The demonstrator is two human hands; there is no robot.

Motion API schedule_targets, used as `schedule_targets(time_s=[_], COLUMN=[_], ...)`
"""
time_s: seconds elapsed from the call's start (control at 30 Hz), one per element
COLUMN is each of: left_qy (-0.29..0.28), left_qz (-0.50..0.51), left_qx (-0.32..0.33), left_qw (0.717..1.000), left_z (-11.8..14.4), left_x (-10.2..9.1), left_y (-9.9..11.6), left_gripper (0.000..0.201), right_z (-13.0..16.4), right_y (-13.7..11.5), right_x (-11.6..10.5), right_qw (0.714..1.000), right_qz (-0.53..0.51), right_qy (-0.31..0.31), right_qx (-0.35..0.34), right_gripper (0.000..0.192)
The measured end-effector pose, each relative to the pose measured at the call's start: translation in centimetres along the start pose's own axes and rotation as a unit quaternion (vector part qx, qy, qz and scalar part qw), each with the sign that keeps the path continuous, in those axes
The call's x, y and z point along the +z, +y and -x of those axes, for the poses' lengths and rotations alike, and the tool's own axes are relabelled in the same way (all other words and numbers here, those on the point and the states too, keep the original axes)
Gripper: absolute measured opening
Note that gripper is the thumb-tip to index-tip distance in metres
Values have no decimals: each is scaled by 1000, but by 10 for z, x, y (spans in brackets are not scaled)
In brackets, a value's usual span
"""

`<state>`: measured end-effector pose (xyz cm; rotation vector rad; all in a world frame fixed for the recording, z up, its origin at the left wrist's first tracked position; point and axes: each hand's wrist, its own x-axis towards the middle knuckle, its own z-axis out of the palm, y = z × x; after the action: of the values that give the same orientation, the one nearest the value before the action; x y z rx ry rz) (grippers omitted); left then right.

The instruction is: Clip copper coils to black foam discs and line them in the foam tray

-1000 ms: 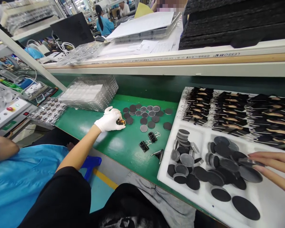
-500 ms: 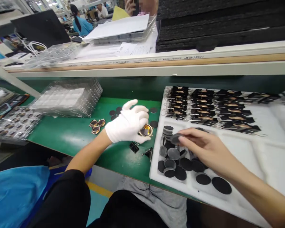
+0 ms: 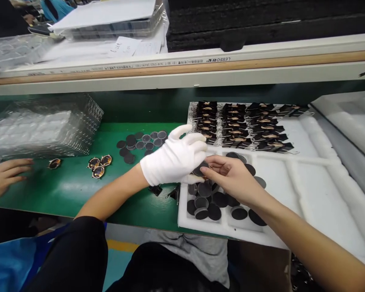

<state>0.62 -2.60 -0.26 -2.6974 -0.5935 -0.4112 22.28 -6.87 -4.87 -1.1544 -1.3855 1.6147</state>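
Gloved left hand [image 3: 174,160] and bare right hand [image 3: 231,178] meeting over the foam tray [image 3: 295,190], both pinching one dark disc [image 3: 200,168], more discs [image 3: 211,200] heaped just below, binder clips [image 3: 156,189] beside the tray

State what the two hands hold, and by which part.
Both hands, gloved left hand and bare right hand, pinch one dark disc by its edges; anything beneath is hidden.
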Motion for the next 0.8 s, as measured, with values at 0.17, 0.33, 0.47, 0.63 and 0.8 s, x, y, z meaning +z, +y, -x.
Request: schedule_targets(time_s=[0.17,0.33,0.47,0.63,0.8], left_qy=[-107,-232,-257,-43,174], left_qz=[48,66,92,234,353], left_qx=[-97,-88,-66,-225,-308], left_qw=[988,966,960,945,866], left_z=[28,61,68,51,18], left_x=[-11,3,17,12,6], left_y=[-27,-29,-28,-20,18], left_gripper=[48,32,33,32,33], right_z=[0,0,-1,2,3], right_y=[1,2,4,0,-4], right_x=[-14,-21,-21,-17,-6], right_qw=[995,993,995,996,986], right_qz=[-80,-88,-83,-12,3], right_qy=[51,31,6,-82,-109], right_qx=[41,66,53,-30,-124], right_gripper=[38,37,31,17,13])
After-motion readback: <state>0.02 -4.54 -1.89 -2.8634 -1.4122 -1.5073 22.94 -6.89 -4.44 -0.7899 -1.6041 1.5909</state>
